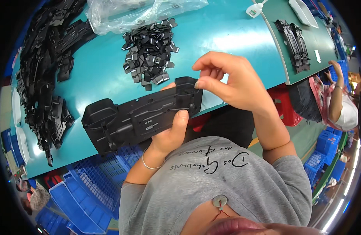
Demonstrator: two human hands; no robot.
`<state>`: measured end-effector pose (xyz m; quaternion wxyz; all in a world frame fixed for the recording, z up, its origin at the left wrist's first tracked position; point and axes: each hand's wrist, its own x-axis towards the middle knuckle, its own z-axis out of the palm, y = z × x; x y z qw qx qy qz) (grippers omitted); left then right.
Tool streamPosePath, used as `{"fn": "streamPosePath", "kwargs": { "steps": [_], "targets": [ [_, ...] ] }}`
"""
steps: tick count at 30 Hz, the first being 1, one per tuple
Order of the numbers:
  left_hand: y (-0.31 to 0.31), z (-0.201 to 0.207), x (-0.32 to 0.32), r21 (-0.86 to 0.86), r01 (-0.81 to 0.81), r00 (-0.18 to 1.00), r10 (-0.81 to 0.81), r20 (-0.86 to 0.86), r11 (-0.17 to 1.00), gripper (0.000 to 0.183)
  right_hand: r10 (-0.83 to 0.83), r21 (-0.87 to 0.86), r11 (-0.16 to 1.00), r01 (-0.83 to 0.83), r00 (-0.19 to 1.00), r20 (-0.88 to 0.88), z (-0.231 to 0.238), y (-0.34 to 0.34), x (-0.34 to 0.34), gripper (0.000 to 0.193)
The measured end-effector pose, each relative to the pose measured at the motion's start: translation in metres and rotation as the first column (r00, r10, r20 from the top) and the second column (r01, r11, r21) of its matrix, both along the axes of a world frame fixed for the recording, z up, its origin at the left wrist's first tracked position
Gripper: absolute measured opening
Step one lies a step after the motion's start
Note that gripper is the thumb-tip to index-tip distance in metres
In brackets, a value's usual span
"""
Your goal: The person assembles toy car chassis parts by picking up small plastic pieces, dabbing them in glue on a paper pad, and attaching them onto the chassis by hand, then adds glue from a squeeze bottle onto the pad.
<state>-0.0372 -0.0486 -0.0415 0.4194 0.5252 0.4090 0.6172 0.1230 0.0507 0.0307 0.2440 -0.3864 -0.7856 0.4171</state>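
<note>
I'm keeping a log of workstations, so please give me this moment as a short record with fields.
left hand: the left hand grips a long black molded part, thumb over its front
right hand: the right hand is at the part's right end, thumb and forefinger apart; contact unclear
table: teal table
middle: pile of small black pieces
left side: heap of black plastic parts
far edge: clear plastic bag, white bottle

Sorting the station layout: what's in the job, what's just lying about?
Likely in the job:
- black moulded part, in the left hand, right hand at its right end
- small black pieces, heaped
- black parts piled at left

Likely just about:
- clear plastic bag
- white bottle
- white tray
</note>
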Motion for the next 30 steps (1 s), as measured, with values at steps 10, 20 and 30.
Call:
{"fn": "streamPosePath", "kwargs": {
  "steps": [10, 20, 30],
  "targets": [
    [0.001, -0.002, 0.006, 0.048, -0.152, 0.988, 0.151, 0.021, 0.987, 0.051, -0.173, 0.174, 0.975, 0.136, 0.960, 0.218, -0.036, 0.054, -0.036, 0.020],
    [-0.001, -0.001, 0.005, 0.013, -0.153, 0.988, 0.152, 0.006, 0.988, 0.051, -0.129, 0.225, 0.974, 0.034, 0.898, 0.421, -0.045, 0.055, -0.036, 0.015],
    [0.001, -0.010, 0.004, 0.054, -0.159, 0.987, 0.157, 0.034, 0.986, 0.048, -0.209, -0.221, 0.954, 0.201, 0.978, -0.013, -0.032, 0.034, 0.038, 0.005]
  ]
}}
